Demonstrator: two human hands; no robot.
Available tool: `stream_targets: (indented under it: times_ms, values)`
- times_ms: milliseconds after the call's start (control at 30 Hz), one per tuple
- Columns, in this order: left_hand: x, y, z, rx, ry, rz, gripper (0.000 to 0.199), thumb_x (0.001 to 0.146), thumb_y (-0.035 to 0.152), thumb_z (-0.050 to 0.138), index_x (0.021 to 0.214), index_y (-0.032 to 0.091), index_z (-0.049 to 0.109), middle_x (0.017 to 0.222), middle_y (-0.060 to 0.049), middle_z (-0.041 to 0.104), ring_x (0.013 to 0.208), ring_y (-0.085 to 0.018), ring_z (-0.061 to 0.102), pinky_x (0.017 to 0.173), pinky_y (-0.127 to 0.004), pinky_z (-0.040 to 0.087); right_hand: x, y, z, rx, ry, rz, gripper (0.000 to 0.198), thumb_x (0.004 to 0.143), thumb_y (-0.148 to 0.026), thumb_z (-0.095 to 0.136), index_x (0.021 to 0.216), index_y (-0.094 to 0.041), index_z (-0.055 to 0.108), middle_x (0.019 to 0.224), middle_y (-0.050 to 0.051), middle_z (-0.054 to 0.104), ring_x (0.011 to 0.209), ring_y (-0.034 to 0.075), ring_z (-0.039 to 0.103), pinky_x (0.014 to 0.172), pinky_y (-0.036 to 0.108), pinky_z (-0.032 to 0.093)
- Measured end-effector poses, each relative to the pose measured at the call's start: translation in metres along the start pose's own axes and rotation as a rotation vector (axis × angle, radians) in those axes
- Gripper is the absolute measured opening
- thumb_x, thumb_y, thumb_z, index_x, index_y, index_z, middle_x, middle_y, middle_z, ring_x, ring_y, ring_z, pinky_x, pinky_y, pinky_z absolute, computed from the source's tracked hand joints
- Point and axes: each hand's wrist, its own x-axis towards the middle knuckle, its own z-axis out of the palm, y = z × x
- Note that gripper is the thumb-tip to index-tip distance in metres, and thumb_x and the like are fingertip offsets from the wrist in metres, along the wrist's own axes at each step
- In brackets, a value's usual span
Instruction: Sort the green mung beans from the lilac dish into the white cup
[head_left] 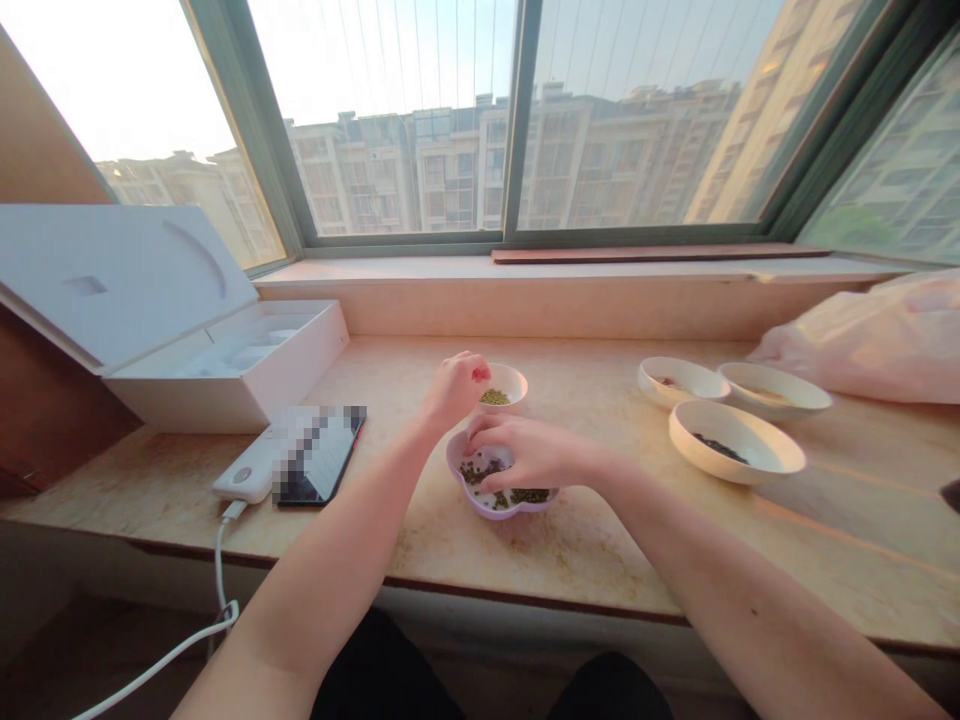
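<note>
My left hand (456,388) is closed, its fingers curled together over the left edge of a small white bowl (516,382). Green beans that look like mung beans (494,397) lie in that bowl. Whatever the curled fingers hold, if anything, is too small to make out. Nearer to me stands a lobed dish with a purple rim (504,513), with small green and dark beans (529,495) scattered in its sections. My right hand (517,452) reaches into this dish, thumb and fingers apart, the fingertips down near the beans. The hand covers part of the dish.
On the right stand three white bowls: one with dark contents (780,459), two behind it (679,398) (806,398). A plastic bag (877,335) lies beyond. At left are an open white box (296,345), a phone (330,465) and a power bank (247,472) with its cable (219,560).
</note>
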Motion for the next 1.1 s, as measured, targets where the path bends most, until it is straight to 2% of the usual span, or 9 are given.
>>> stream_targets:
  times_ms: [133,267,367,500,733,1100]
  values:
    - [0.000,-0.008,0.004,0.187,-0.122,0.076,0.021,0.080,0.006,0.053,0.073,0.017,0.069,0.085,-0.004,0.071,0.077,-0.016,0.062,0.080,-0.030,0.050,0.000,-0.002,0.001,-0.032,-0.080,0.047,0.050,0.072,-0.036,0.082,0.119,-0.024,0.072,0.125,0.007,0.064,0.114,0.028,0.060,0.103,0.040,0.045]
    - [0.000,-0.008,0.005,0.240,-0.142,0.078,0.022,0.084,0.008,0.052,0.080,0.017,0.072,0.090,-0.006,0.073,0.081,-0.017,0.064,0.081,-0.031,0.051,0.001,0.000,0.005,-0.047,-0.069,0.085,0.046,0.069,-0.035,0.084,0.112,-0.023,0.074,0.119,0.008,0.066,0.109,0.029,0.060,0.097,0.039,0.048]
    - [-0.002,-0.005,0.005,0.231,-0.145,0.081,0.021,0.086,0.012,0.053,0.081,0.018,0.072,0.090,-0.006,0.073,0.081,-0.018,0.064,0.082,-0.031,0.051,0.004,0.003,0.009,-0.021,-0.062,0.111,0.033,0.072,-0.034,0.081,0.102,-0.023,0.076,0.110,0.005,0.069,0.100,0.025,0.064,0.087,0.035,0.050]
    - [-0.005,0.000,0.006,0.196,-0.172,0.103,0.021,0.086,0.013,0.053,0.083,0.018,0.073,0.089,-0.007,0.072,0.078,-0.019,0.063,0.081,-0.033,0.051,0.007,0.008,0.016,0.017,-0.058,0.121,0.014,0.080,-0.025,0.071,0.092,-0.025,0.078,0.094,0.001,0.075,0.085,0.020,0.067,0.076,0.030,0.049]
    - [-0.008,0.004,0.006,0.139,-0.177,0.129,0.021,0.084,0.012,0.054,0.080,0.019,0.073,0.082,-0.005,0.070,0.074,-0.018,0.062,0.081,-0.033,0.050,0.009,0.009,0.019,-0.004,-0.068,0.174,0.013,0.083,-0.020,0.065,0.085,-0.023,0.077,0.083,0.001,0.076,0.075,0.017,0.066,0.068,0.028,0.046]
    - [-0.008,0.006,0.006,0.156,-0.197,0.159,0.021,0.084,0.012,0.053,0.081,0.019,0.072,0.085,-0.005,0.071,0.074,-0.018,0.062,0.079,-0.032,0.049,0.005,0.003,0.018,-0.070,-0.033,0.189,0.011,0.083,-0.021,0.065,0.073,-0.020,0.070,0.072,0.002,0.070,0.063,0.015,0.059,0.058,0.028,0.040]
